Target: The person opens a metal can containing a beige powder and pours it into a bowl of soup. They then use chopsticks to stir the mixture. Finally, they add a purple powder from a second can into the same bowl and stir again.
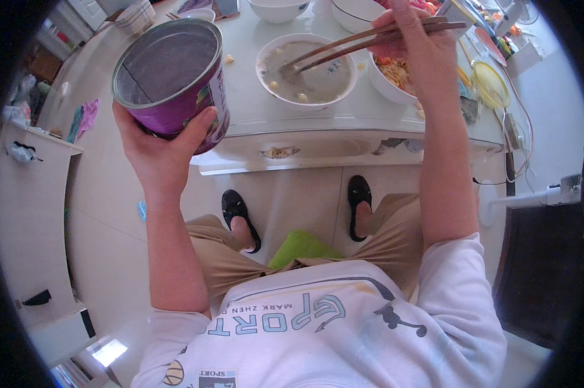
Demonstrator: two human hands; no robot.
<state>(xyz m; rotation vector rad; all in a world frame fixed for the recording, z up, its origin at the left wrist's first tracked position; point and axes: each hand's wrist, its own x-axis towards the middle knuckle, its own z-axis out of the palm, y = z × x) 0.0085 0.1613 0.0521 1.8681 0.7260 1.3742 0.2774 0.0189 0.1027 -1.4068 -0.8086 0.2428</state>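
My left hand [161, 150] grips a large purple tin can [170, 114] by its lower side, tilted so that its open mouth and grey inner wall face me. Wooden chopsticks [360, 41] are held in my right hand [413, 53]. Their tips dip into cloudy greyish liquid with pale yellow bits [303, 97], in a white bowl [258, 77] on the table. Close to my right hand, partly hidden by my wrist, stands another white bowl [389, 92] with shredded orange and red food [393, 70].
More white bowls [278, 10] stand farther back on the glass-topped table [272, 120]. A yellow strainer [490, 85] lies at the right among cables and other items. A white fan [534, 199] stands on the right. Crumbs [229, 59] lie beside the can.
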